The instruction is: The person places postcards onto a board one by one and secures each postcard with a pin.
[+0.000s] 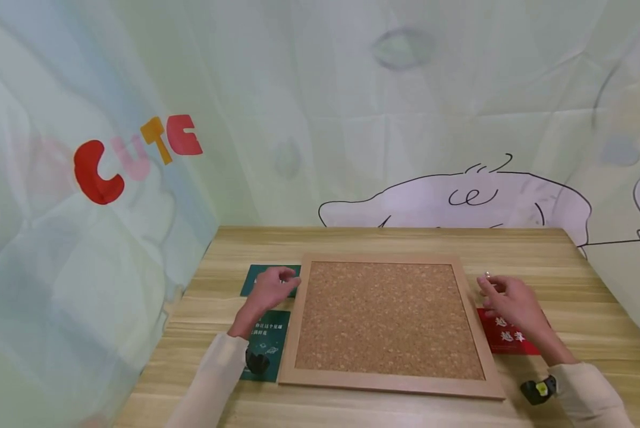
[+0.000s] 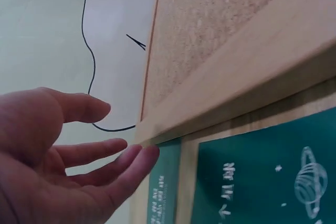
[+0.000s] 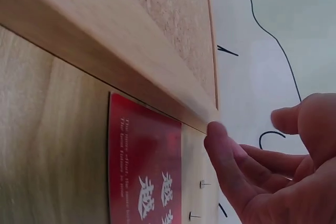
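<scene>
A cork board (image 1: 389, 321) in a light wooden frame lies flat between the two hands. My left hand (image 1: 272, 291) hovers by its left edge, fingers relaxed and apart, nothing between them. Under that hand are two dark green cards, an upper one (image 1: 256, 275) and a lower one (image 1: 272, 339) with white writing and a planet drawing. Beyond the board's right edge my right hand (image 1: 513, 303) is held loosely, thumb and fingers apart and holding nothing. A red card (image 1: 499, 339) with white characters is partly hidden below it. Small pins (image 3: 202, 184) stand on the table past the red card.
The wooden table (image 1: 395, 241) ends at the back against a pale printed curtain (image 1: 298, 89) with a cartoon outline and the letters CUTE. Black wrist cameras (image 1: 536, 389) sit at both sleeves.
</scene>
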The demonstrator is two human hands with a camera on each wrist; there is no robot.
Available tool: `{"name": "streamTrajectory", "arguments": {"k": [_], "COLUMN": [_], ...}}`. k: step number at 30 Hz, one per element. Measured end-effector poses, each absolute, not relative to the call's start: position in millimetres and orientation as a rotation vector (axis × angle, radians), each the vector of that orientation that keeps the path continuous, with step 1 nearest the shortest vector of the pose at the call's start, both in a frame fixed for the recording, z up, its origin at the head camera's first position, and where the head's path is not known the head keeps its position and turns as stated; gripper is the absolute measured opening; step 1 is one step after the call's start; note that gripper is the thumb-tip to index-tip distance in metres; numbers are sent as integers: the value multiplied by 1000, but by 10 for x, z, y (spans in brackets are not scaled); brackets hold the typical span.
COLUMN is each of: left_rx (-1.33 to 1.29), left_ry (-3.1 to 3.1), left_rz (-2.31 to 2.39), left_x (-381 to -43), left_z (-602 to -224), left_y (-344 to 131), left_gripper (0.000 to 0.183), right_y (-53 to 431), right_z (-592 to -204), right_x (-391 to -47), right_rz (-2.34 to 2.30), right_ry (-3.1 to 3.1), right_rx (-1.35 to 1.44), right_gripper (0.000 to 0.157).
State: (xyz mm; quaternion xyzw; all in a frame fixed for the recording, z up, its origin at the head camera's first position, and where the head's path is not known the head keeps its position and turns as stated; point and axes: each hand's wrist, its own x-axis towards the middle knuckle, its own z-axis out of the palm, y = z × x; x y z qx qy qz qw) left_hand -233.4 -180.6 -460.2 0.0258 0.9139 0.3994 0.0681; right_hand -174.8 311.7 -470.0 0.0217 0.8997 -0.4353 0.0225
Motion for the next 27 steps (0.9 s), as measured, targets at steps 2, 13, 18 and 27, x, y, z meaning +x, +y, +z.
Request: {"name": "streamTrajectory", "arguments": {"k": [2,13,18,27], "left_rx": [76,114,81,39], "left_ry": [2731,2728,2735,2722], "left_rz": [1187,1163,1155,1159], "left_x": [-2342,-2350,-2359,-2373], "left_z": [-4640,-4733,-4745,-4749], "left_y": [-1802,-1785,-1786,-1755], "left_gripper": [41,29,29,28], "right_y": [3098,3034,3017,2991], "right_z": [-4713,-4779,-4793,-4803], "right_x": [-1748,-1757,-1778,-1819], "right_rz": [-1369,-1321,-1266,-1135], "right_ry": [2745,2673,2699,2811], "right_rx": [103,171,183,171], "right_gripper": [63,44,37,26]}}
